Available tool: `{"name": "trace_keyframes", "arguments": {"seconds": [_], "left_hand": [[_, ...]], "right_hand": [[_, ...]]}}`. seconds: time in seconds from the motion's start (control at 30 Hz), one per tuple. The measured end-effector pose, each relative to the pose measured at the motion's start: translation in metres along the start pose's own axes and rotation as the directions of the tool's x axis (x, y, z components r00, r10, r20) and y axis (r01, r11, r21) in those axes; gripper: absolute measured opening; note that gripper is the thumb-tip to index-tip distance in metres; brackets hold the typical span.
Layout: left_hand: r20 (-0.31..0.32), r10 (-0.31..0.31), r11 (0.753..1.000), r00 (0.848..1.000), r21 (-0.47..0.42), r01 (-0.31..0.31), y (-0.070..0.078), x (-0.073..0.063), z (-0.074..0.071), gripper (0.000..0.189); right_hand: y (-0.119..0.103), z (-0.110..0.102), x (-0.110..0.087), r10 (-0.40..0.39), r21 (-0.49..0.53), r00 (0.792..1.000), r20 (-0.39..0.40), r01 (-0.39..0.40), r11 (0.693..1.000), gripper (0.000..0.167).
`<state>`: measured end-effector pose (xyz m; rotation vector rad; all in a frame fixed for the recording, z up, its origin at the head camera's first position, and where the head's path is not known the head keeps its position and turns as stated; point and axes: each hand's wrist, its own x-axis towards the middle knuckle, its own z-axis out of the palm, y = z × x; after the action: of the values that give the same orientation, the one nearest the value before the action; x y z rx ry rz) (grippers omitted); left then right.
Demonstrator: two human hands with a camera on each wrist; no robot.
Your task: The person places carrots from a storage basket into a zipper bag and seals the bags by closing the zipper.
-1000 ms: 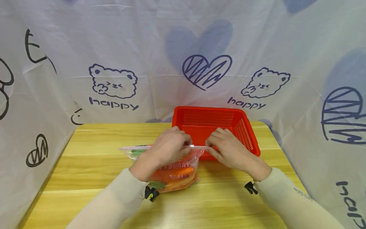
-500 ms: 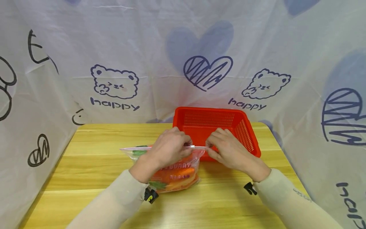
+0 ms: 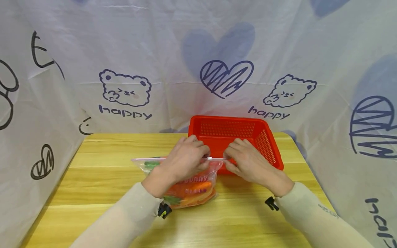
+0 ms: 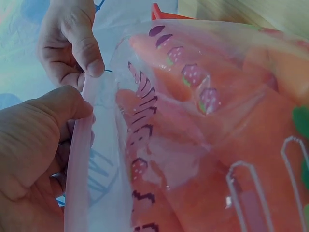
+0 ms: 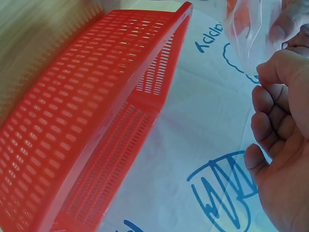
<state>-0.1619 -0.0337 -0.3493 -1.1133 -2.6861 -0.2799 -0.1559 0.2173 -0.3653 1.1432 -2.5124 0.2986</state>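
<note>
A clear zip bag (image 3: pixel 198 193) with pink print and strawberry pictures stands on the table, orange carrot-like things with green parts inside it. My left hand (image 3: pixel 186 156) pinches the bag's top strip between thumb and fingers, close to a small white slider (image 3: pixel 209 158). At the bag's right top corner, my right hand (image 3: pixel 248 162) pinches the end of the strip. In the left wrist view both hands grip the pinkish strip (image 4: pixel 79 159), the right hand (image 4: pixel 72 43) farther off. The right wrist view has the right thumb and forefinger (image 5: pixel 273 72) meeting at the bag's corner.
Behind the hands stands a red plastic basket (image 3: pixel 270 144) with slotted walls, against the back of the wooden table (image 3: pixel 102 193). A white cloth (image 3: pixel 173 51) printed with bears and hearts hangs round the back and both sides.
My left hand has crept slightly to the right along the strip, and the white slider shows a little farther right. The right hand keeps its hold on the corner; the view shifts slightly.
</note>
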Motion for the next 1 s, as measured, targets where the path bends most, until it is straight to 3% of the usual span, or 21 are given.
{"name": "trace_keyframes", "arguments": {"seconds": [0.23, 0.43, 0.8, 1.0], "left_hand": [[0.018, 0.017, 0.999, 1.000, -0.033, -0.017, -0.004, -0.001, -0.003, 0.008], [0.036, -0.013, 0.997, 0.999, -0.076, 0.016, -0.009, -0.002, -0.005, 0.006], [0.021, -0.039, 0.996, 0.999, -0.080, 0.040, -0.013, -0.012, -0.007, 0.008], [-0.014, -0.018, 0.995, 1.000, -0.096, 0.017, -0.015, -0.013, -0.002, 0.010]], "right_hand": [[-0.001, -0.003, 0.003, -0.030, -0.052, 0.999, 0.030, 0.032, 0.998, 0.006], [-0.001, -0.005, 0.002, -0.028, -0.065, 0.998, 0.053, 0.031, 0.997, 0.007], [0.000, -0.005, 0.004, -0.018, -0.033, 0.997, 0.074, 0.020, 0.999, 0.007], [-0.001, -0.003, 0.006, 0.010, -0.012, 0.996, 0.087, -0.009, 1.000, 0.007]]}}
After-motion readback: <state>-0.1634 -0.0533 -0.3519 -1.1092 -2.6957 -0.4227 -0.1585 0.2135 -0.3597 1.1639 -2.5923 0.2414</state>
